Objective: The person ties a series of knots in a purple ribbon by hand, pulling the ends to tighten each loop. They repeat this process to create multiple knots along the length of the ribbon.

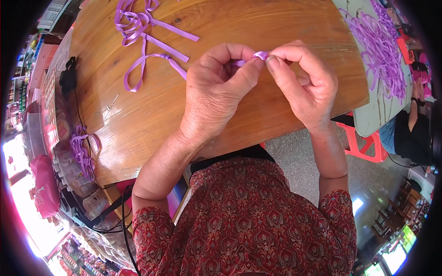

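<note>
1. One pink pouch [45, 186] at far left, off the wooden bench [152, 115]. Inward of it, a small tangle of purple ribbon [83, 154] hangs at the bench's left edge; a black object with a cable [68, 76] sits farther up that edge.
2. Several loose purple ribbons [133, 20] lie looped and crossed on the far left part of the bench, flat ends trailing rightward. Nearer, a knotted ribbon loop [128, 78]; its strip slants down and right, passing out of sight behind the left hand.
3. Left hand [216, 80]: thumb and forefinger pinch the held ribbon, other fingers curled. Wrist comes up from lower left.
4. Held ribbon [261, 54]: a small shiny fold between the two sets of fingertips, above the bench. Long axis runs roughly left to right, a length showing behind the left thumb. Whether it joins the knotted loop, cannot tell.
5. Right hand [306, 78]: thumb and forefinger grip the fold's right end; the fold lies left of this hand, right of the other. Both equally near, fingertips almost meeting.
6. Large purple ribbon heap [377, 50] on a pale bench [380, 115], well apart; red stool [363, 145] below.
</note>
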Tool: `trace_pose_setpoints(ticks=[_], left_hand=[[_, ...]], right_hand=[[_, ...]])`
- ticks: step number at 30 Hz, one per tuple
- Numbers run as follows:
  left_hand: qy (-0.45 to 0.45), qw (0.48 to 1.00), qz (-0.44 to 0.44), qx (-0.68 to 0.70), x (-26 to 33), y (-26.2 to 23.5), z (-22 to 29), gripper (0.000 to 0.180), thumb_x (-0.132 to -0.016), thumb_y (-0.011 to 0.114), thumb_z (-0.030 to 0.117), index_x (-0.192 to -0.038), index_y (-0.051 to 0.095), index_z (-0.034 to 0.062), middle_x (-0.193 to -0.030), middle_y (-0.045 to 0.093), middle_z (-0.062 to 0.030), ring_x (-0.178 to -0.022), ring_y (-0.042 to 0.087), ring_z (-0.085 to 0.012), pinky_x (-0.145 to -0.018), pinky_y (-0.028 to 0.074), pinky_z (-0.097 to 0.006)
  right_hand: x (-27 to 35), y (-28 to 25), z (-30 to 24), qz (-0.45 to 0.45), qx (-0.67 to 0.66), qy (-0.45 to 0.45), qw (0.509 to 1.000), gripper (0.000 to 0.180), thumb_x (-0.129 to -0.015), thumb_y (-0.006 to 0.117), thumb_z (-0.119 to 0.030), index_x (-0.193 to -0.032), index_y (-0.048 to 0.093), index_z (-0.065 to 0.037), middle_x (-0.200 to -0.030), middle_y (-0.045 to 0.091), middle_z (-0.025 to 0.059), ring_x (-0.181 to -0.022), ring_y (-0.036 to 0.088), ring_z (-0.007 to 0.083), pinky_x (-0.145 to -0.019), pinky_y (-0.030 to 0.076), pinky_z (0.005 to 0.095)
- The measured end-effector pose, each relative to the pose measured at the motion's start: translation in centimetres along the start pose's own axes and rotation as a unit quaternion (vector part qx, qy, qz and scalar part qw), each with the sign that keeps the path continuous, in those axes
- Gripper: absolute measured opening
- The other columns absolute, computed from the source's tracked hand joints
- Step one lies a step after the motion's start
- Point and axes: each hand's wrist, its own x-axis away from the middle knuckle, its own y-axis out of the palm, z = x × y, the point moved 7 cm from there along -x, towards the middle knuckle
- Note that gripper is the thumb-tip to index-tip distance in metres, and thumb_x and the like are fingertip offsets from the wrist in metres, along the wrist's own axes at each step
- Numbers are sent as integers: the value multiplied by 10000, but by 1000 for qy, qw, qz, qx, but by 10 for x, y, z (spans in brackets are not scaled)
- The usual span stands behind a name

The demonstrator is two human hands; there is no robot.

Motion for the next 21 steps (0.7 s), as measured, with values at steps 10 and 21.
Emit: trace_pose_setpoints(ticks=[10, 21], left_hand=[[-90, 986, -33, 135, -4, 0, -13, 112, -859, 659, 92, -920, 620, 6, -774, 576, 24, -645, 469, -38, -561, 375, -183], [-102, 977, -28, 186, -4, -1, -18, 104, -850, 659, 97, -908, 642, 13, -711, 567, 14, -598, 453, -71, -549, 356, -219]], right_hand=[[-1, 0, 6, -55, -66, 29, 996, 175, -800, 640, 79, -971, 630, 42, -906, 617, 81, -785, 561, 122, -686, 451, 219], [-1, 3, -1, -43, -34, -38, 998, 174, -771, 634, 126, -920, 631, 37, -874, 602, 84, -770, 550, 124, -669, 441, 222]])
